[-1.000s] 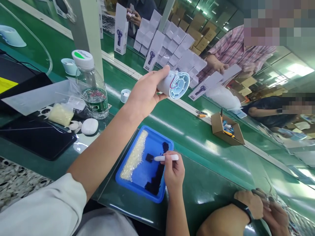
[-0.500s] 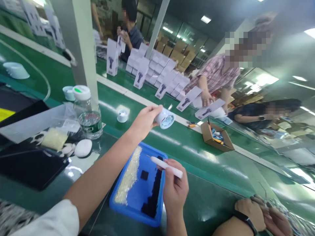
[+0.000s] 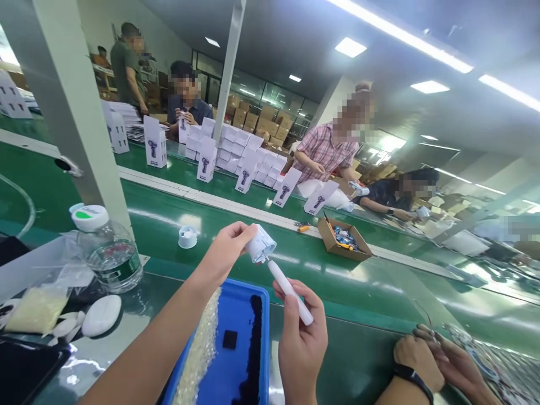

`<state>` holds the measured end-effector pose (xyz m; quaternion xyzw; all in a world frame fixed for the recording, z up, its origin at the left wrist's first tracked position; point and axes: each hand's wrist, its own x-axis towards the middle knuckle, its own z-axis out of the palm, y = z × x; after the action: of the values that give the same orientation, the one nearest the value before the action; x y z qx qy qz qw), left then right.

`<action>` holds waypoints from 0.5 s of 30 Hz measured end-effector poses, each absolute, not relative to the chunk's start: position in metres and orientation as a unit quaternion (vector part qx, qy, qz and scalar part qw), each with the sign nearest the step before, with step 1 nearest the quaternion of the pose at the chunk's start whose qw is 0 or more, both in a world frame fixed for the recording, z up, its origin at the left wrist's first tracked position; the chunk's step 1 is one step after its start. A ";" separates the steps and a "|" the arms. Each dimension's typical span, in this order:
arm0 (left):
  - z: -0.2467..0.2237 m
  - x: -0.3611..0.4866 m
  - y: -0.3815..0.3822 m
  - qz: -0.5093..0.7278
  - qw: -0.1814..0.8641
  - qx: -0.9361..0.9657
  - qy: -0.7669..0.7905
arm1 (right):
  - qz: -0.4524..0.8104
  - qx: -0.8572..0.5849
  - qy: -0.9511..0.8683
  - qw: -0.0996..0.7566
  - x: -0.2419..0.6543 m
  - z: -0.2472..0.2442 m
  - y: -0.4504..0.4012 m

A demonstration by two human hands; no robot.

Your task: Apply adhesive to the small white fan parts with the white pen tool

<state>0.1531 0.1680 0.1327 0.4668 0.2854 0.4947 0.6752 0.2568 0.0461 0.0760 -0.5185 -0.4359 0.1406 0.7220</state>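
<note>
Where the left hand [image 3: 225, 247] pinches its wall between thumb and fingers, one cylindrical part [image 3: 258, 242]: pale blue-white plastic, short, smooth outside, open end tilted down toward the right hand [image 3: 301, 337], a trace of red at the lower rim. Position: raised beyond the tray, in front of the glossy green surface [image 3: 379, 287].

One pen-like tool [image 3: 291, 293]: white, smooth, slim-barrelled, pinched by the right hand's thumb and fingers; thin tip at the part's open end, contact cannot be told.

One tray [image 3: 265, 360]: blue plastic, rounded corners, below the hands. Contents: glossy translucent granules [image 3: 200, 360] banked along the left; black material [image 3: 256, 320], ragged-edged, along the right; one flat black square [image 3: 229, 340] between, apart from both.

One bottle [image 3: 113, 256]: clear plastic, white cap, green label. Near it, one smooth white oval [image 3: 102, 316].

One short pale cup [image 3: 188, 237], round.

One open cardboard box [image 3: 343, 247], brown, holding small blue and orange items.

White cartons [image 3: 156, 143], upright, printed with a dark device.

Lower right, a co-worker's hands [image 3: 417, 360], black wristband [image 3: 412, 376].
</note>
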 end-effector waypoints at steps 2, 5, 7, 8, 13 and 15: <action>0.133 0.152 0.167 0.490 0.675 0.474 0.282 | 0.140 -0.523 -0.440 0.716 0.257 0.075 0.046; 0.134 0.151 0.165 0.474 0.674 0.491 0.282 | 0.140 -0.535 -0.451 0.701 0.258 0.073 0.047; 0.133 0.152 0.164 0.462 0.670 0.506 0.287 | 0.132 -0.551 -0.455 0.687 0.259 0.073 0.048; 0.132 0.154 0.163 0.464 0.661 0.512 0.293 | 0.121 -0.567 -0.455 0.676 0.259 0.073 0.048; 0.134 0.162 0.152 0.552 0.563 0.513 0.338 | 0.182 -0.606 -0.529 0.565 0.249 0.069 0.050; 0.139 0.164 0.141 0.581 0.492 0.539 0.361 | 0.229 -0.586 -0.539 0.560 0.238 0.061 0.048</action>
<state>0.1643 0.1413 0.1390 0.5388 0.3605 0.5814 0.4916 0.2382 0.0482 0.0608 -0.5863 -0.5392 0.2289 0.5595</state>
